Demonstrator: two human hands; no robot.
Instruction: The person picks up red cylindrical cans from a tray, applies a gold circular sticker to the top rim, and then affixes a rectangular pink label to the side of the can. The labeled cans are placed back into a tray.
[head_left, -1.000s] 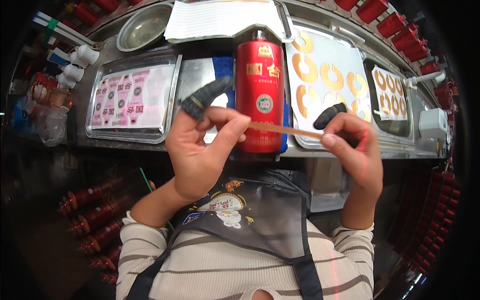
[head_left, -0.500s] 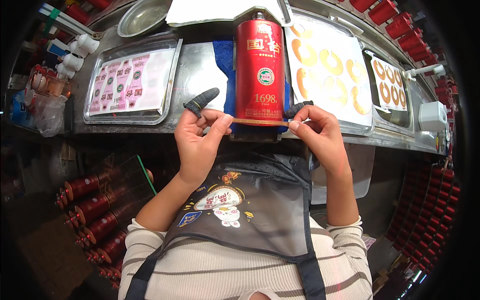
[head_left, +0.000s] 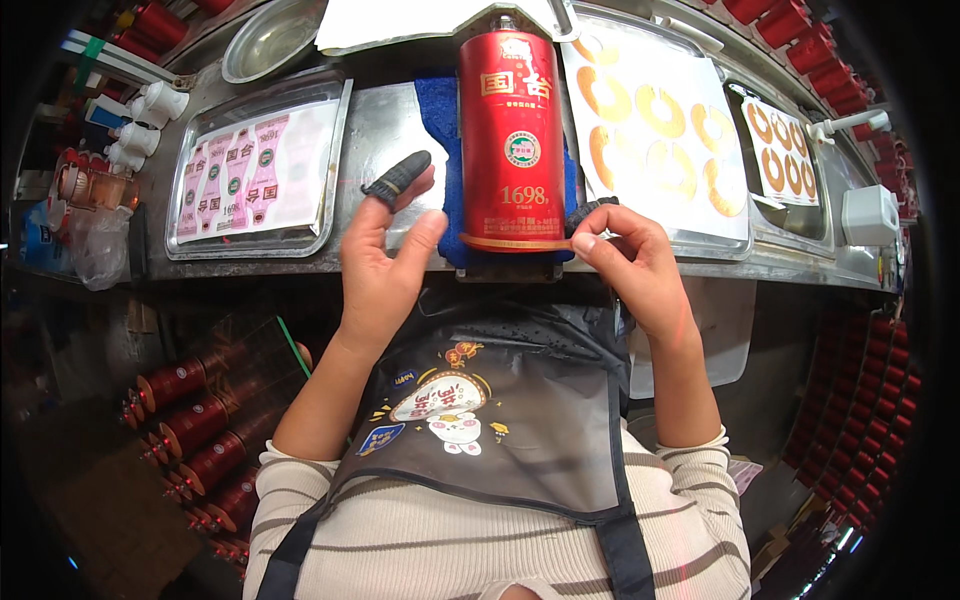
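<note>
The right hand (head_left: 630,265) pinches the end of a thin gold strip (head_left: 515,243) with thumb and finger. The strip lies across the bottom of the red bottle (head_left: 512,135). The left hand (head_left: 385,260) is open, fingers spread, holding nothing, just beside the bottle. The bottle lies on a blue cloth (head_left: 437,120) at the front edge of the metal table (head_left: 385,125). The strip looks mostly stuck on; the right end seems left to press. Trays of stickers (head_left: 255,165) sit at the left and right.
</note>
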